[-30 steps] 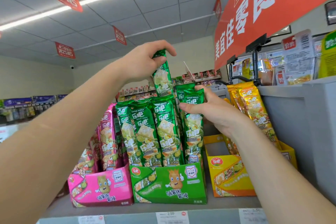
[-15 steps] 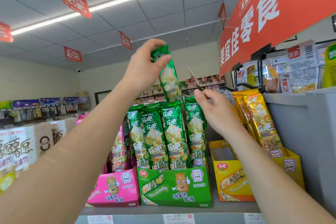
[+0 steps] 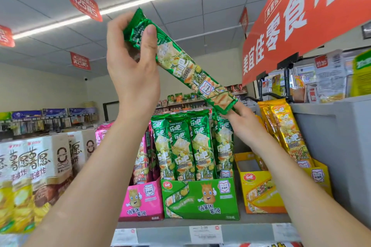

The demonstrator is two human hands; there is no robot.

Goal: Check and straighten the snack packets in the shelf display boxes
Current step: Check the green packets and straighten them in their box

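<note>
One green packet (image 3: 186, 66) is held aloft, slanting high above the green display box (image 3: 200, 200). The left hand (image 3: 132, 66) grips its top end, thumb pressed across the front. The right hand (image 3: 245, 124) pinches its lower end. Upright packets (image 3: 180, 146) fill that box, with a pink box (image 3: 142, 200) just beside it.

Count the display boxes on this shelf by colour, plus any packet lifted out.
Pink box: 1
Green box: 1
Yellow box: 1, partly behind a forearm
Green packet held up: 1
Total: 4
</note>
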